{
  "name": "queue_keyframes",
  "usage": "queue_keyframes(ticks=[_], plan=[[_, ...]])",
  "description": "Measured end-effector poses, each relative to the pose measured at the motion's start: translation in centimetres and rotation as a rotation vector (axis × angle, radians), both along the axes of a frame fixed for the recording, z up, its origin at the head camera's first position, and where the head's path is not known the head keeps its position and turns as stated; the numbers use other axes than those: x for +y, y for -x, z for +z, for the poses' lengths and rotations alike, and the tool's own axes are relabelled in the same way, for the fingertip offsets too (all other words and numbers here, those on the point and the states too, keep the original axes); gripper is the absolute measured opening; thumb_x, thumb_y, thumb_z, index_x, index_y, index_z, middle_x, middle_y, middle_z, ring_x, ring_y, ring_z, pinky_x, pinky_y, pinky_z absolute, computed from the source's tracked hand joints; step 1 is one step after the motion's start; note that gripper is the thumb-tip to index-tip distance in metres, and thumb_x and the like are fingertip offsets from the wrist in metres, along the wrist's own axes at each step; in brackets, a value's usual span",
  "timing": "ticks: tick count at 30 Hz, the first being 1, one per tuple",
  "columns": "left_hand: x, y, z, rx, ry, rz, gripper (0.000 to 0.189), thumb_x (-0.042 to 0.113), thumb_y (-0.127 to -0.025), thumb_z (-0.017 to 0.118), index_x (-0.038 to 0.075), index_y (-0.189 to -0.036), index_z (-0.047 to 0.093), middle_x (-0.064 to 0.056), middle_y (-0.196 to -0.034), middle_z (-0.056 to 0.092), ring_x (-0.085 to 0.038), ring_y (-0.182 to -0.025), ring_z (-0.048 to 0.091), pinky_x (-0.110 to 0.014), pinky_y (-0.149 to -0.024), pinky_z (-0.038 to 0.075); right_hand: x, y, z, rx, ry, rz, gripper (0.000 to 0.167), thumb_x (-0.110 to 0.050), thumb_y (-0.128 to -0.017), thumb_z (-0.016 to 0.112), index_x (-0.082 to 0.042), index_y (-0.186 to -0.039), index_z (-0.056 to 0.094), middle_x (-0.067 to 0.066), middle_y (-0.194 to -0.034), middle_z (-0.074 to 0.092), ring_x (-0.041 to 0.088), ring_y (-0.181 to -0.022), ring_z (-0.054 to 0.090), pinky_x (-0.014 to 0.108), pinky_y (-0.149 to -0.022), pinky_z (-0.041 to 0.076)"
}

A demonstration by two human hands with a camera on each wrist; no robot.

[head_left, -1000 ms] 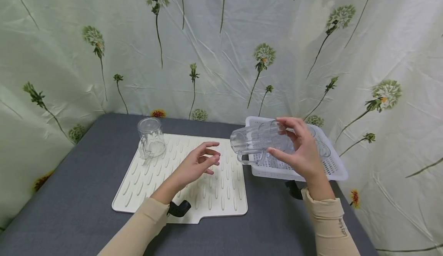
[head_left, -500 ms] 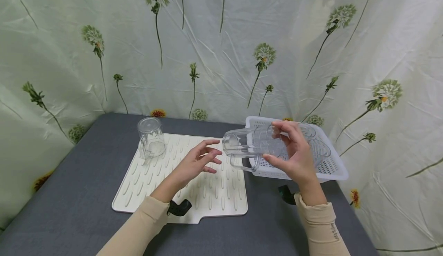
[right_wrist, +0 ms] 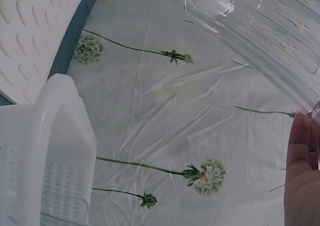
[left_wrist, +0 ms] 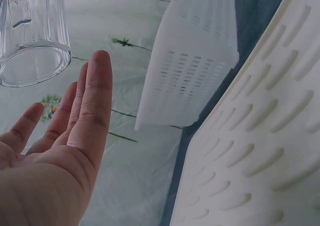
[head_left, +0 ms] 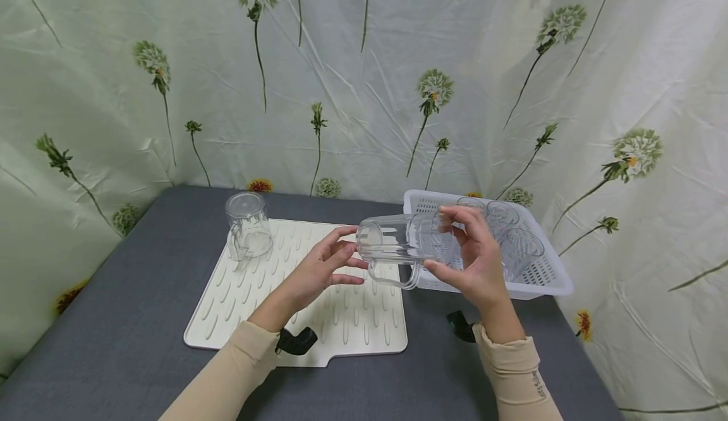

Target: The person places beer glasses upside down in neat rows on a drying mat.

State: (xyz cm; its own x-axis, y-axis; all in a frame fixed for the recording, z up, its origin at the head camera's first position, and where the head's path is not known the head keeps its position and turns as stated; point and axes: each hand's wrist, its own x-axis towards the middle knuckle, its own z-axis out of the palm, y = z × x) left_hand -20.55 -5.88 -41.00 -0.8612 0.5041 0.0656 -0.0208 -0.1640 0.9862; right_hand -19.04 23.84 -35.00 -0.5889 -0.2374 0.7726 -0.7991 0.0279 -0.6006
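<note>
Drawn leftward since the frame a second earlier, a clear glass mug [head_left: 404,244] with a looped handle hung in the air on its side, nearing the person's left hand [head_left: 318,275]. Its handle pointed down, and from the head view it spanned the space between the right part of a white, ridged, flat mat [head_left: 364,326] and a white, perforated plastic basket [head_left: 553,275]. The right hand [head_left: 474,266] gripped the mug's right end, thumb below and fingers above. The left hand held nothing, its fingers extended and spread just beside the mug's other end; the left wrist view showed a gap there, though contact was hard to rule out through the clear glass. Behind the right hand, several clear glass vessels [head_left: 520,250] lay inside the basket. Another clear glass mug with a handle [head_left: 250,231] stood at the mat's far left corner. Both mat and basket rested on a dark blue-grey table [head_left: 421,389], before a pale curtain printed with dandelions [head_left: 352,155]. Beige sleeves [head_left: 233,370] covered both forearms.
</note>
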Motion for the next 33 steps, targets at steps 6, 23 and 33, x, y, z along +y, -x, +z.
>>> queue_keyframes(ticks=[6,23,33], plan=[[0.0,-0.1,0.2,-0.025,-0.033,-0.005,0.069,0.041,-0.112,0.058,0.016,-0.169,0.028,-0.022,-0.153,0.043,-0.023,-0.120,0.067,-0.050,-0.099,0.064,-0.2,0.1,-0.5,0.018,0.022,0.017,0.076,0.006,-0.074,0.091,0.013,-0.141,0.057,0.018,-0.135,0.058,0.023,-0.124,0.057,0.024,-0.106,0.054],[0.2,-0.1,-0.3,-0.027,-0.044,-0.026,0.063,0.040,-0.112,0.059,0.014,-0.165,0.037,-0.016,-0.144,0.057,-0.021,-0.116,0.069,-0.044,-0.092,0.066,-1.1,-0.1,-2.1,0.021,0.088,0.069,0.077,0.003,-0.075,0.092,0.025,-0.136,0.051,0.014,-0.132,0.058,0.024,-0.119,0.056,0.026,-0.104,0.056],[0.0,-0.2,-0.5,-0.045,-0.087,-0.056,0.061,0.037,-0.113,0.058,0.014,-0.165,0.036,-0.016,-0.146,0.059,-0.018,-0.115,0.072,-0.041,-0.091,0.067,-1.5,-0.3,-3.3,-0.009,0.141,0.085,0.076,0.001,-0.077,0.092,0.025,-0.137,0.050,0.011,-0.134,0.059,0.022,-0.120,0.057,0.026,-0.104,0.056]])
